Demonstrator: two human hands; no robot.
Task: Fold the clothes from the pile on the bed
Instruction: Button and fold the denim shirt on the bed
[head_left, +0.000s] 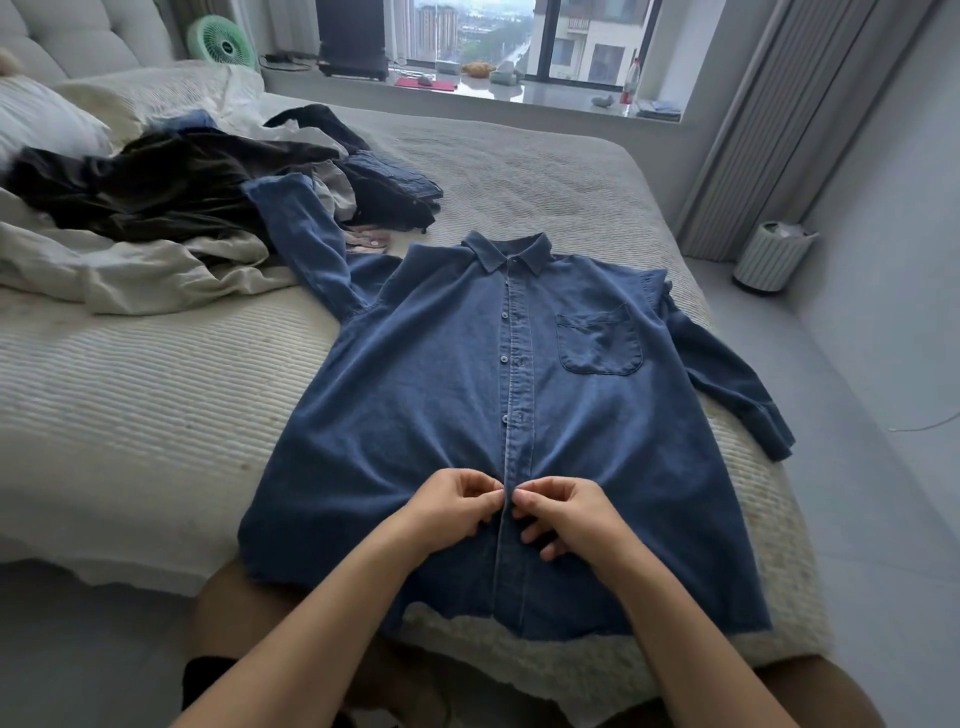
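A blue denim shirt (441, 374) lies face up on the bed (130, 395), collar away from me, chest pocket on the right. One sleeve stretches up to the left, the other hangs off the bed's right side. My left hand (457, 506) and my right hand (561, 512) meet at the button placket near the hem, each pinching one edge of it between thumb and fingers. The cloth puckers around them. The pile of clothes (171, 192), dark and cream pieces, sits at the back left of the bed.
A white pillow (41, 124) and a green fan (223, 41) are at the far left. A window ledge (519, 96) with a red bottle and small items runs behind the bed. A pale bin (771, 257) stands on the floor at the right.
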